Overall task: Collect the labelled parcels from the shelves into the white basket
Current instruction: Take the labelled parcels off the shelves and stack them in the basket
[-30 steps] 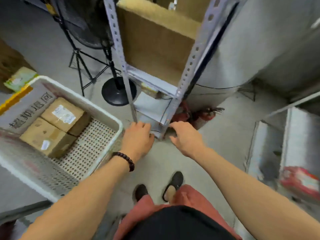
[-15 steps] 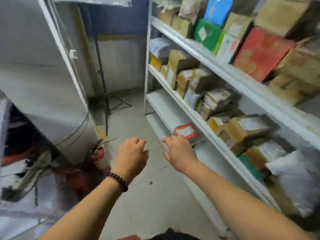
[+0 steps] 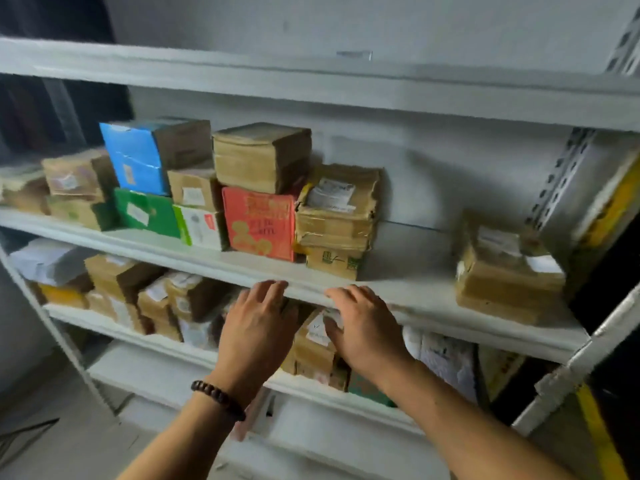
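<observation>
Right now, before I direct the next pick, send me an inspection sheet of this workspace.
Surface: white metal shelf, middle tier, stacked with boxes.
Job's things: brown cardboard parcels with white labels; blue box and green box also labelled; white basket not in view.
Clutter: red printed box, no label visible.
Grips: left hand and right hand open at shelf's front edge, holding nothing.
Cables: nothing seen.
Surroundings: grey wall behind.

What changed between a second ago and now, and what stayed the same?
The view swung from the white basket up to the shelf of parcels. The left hand and right hand rose with it, fingers uncurled, now at its front edge. Nothing was taken hold of or let go. Unchanged: both hands empty, bead bracelet on the left wrist.
</observation>
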